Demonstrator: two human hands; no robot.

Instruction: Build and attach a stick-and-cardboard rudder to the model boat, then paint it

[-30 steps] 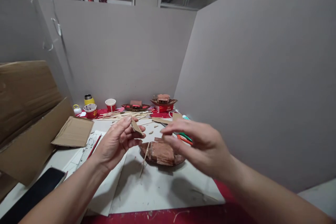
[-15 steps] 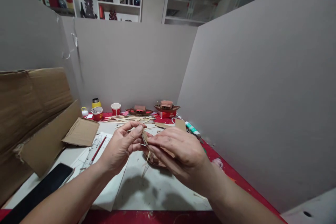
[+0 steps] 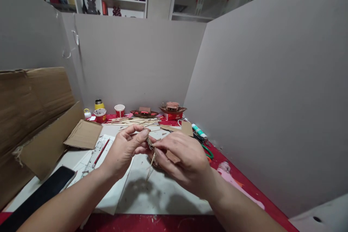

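Observation:
My left hand (image 3: 125, 150) pinches a small piece of corrugated cardboard (image 3: 149, 143) between thumb and fingers, its fluted edge turned towards me. The thumb and fingertips of my right hand (image 3: 186, 157) close on the lower right end of the same piece. Beneath both hands lies a brown model boat (image 3: 155, 164), mostly hidden by the right hand. A thin wooden stick (image 3: 150, 169) slants down beside the boat onto the white board (image 3: 152, 199).
Two finished-looking model boats (image 3: 144, 112) stand at the back, near a pile of thin sticks (image 3: 133, 121) and paper cups (image 3: 119, 110). On the left are cardboard sheets (image 3: 84, 134), a pencil (image 3: 101, 153) and a black phone (image 3: 40, 197). Green-handled scissors (image 3: 208, 151) and a pink glue gun-like object (image 3: 239, 185) lie right.
My right hand has shifted slightly at the cardboard's lower end, its fingers more bent. The cardboard's fluted edge shows more plainly, and the view has tilted down a little.

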